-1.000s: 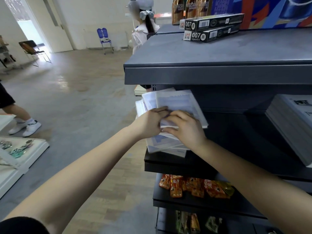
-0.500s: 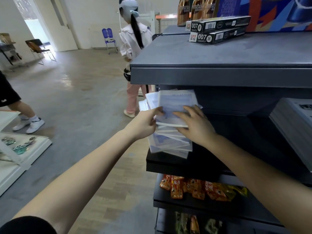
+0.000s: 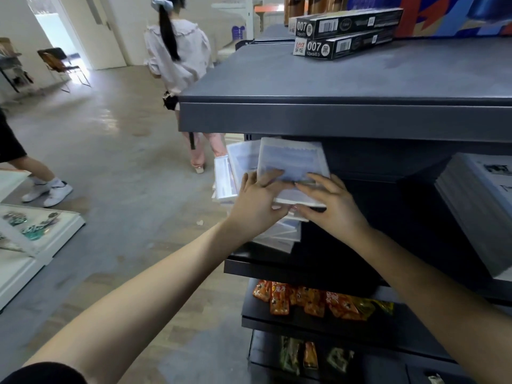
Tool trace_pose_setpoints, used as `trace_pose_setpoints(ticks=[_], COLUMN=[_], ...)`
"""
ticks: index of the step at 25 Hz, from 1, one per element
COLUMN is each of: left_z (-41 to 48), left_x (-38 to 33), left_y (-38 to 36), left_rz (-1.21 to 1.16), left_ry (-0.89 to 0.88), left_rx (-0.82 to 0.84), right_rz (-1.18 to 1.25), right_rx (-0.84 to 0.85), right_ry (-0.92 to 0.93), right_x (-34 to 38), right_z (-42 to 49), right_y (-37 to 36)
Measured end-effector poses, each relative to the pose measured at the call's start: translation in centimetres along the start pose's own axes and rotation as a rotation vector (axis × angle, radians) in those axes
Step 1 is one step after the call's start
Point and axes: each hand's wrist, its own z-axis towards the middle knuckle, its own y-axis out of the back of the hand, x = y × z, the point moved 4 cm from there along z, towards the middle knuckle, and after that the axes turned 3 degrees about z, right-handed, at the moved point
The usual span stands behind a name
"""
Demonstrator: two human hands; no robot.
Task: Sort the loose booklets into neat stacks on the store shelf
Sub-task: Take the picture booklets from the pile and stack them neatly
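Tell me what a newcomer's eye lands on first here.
The left hand and right hand hold a pale, plastic-wrapped booklet atop an untidy pile of similar booklets at the left end of the dark metal middle shelf. Two long black cardboard boxes marked 007 lie stacked on the grey top shelf, and bright orange snack packets lie on the shelf below.

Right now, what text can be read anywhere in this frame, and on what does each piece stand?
"007": upper black box on the top shelf.
"007", "12pcs/0.5": lower black box beneath it.
"Lea", small red logo: same lower box.
Too blurred to read: print on the top booklet, the grey stack at right, the orange snack packets.
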Motion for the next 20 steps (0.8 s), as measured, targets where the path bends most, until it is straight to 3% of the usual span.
trace_pose_setpoints(ticks=[3, 11, 17, 20], left_z=[0.9, 4.5, 4.3, 3.8], left_x=[-2.4, -12.3, -17.3, -18.3], left_y=[-0.6, -5.4, -12.3, -15.4], left_rz=[-0.073, -0.091, -0.198, -0.184], left_ry=[0.056, -0.091, -0.044, -0.082], left_rx=[0.002, -0.086, 0.146, 0.254], right_rz=[0.028, -0.188, -0.193, -0.199], right_rx=[-0.099, -0.190, -0.130, 0.036], right_ry=[0.024, 0.018, -0.071, -0.204], right_x=[-1.1, -8.1, -12.9, -15.3], right_z=[-0.4, -5.6, -11.9, -14.5], right_y=[2.5, 10.3, 11.8, 10.7])
